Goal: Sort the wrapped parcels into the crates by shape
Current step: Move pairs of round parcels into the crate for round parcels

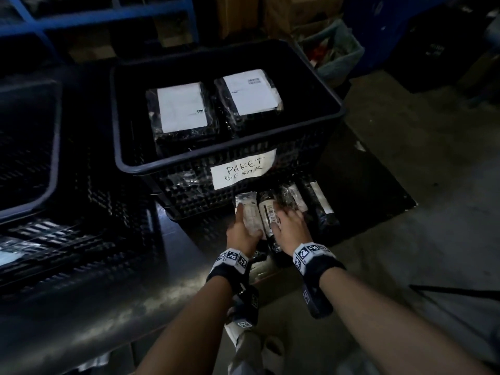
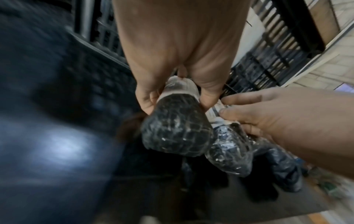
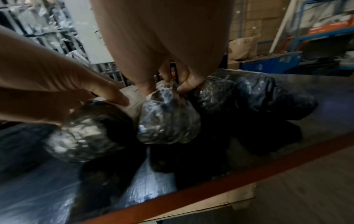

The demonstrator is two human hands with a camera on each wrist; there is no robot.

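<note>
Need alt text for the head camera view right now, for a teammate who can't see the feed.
Both hands reach to a row of black cylindrical parcels lying on the table in front of a black crate labelled PAKET BESAR: the left hand grips the leftmost parcel, the right hand grips the parcel beside it. Two flat parcels with white labels lie in the crate.

A dim warehouse or parcel-sorting room. On the dark counter (image 1: pixel 108 315) stands a black slatted crate (image 1: pixel 270 142) with a handwritten paper sign (image 1: pixel 243 169) reading "PAKET BESAR". Inside it lie flat wrapped parcels with white shipping labels (image 1: pixel 182 106). Blue metal shelving (image 1: pixel 89 17) runs at eleven o'clock, stacked cardboard cartons (image 1: pixel 292 12) at one o'clock.
</note>
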